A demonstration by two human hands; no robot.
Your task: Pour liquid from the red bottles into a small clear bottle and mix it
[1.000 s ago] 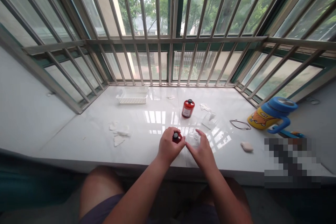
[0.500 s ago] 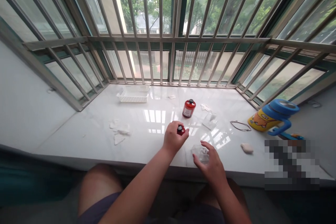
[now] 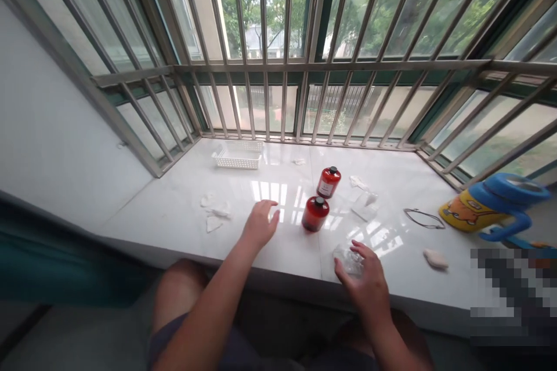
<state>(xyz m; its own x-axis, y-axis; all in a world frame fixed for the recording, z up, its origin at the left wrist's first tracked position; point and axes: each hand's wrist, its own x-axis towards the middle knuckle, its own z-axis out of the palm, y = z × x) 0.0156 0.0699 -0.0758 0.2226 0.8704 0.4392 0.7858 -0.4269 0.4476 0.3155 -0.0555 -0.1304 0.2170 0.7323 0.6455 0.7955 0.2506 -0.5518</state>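
My left hand [image 3: 261,224] hovers above the white ledge [image 3: 278,243], fingers apart and holding nothing. To its right stands a red bottle [image 3: 315,215] with a black cap, upright. A second red bottle [image 3: 328,184], with a pale label and a black cap, is just behind it. My right hand [image 3: 366,276] has thumb and fingers around a crumpled-looking clear plastic package [image 3: 346,256] near the ledge's front edge. That hand partly covers the package, so its full shape is hidden.
A white perforated basket [image 3: 238,162] sits at the back left. White scraps [image 3: 215,211] lie nearer. Right of the bottles are clear packaging [image 3: 364,206], a thin dark loop [image 3: 423,219], a pale lump [image 3: 435,259] and a blue-and-yellow jug [image 3: 474,206]. Metal bars [image 3: 300,67] line the window.
My left hand has let go of a red bottle, now standing in front of the other one, and has drawn back leftward. My right hand stays at the clear package. The view has shifted left.
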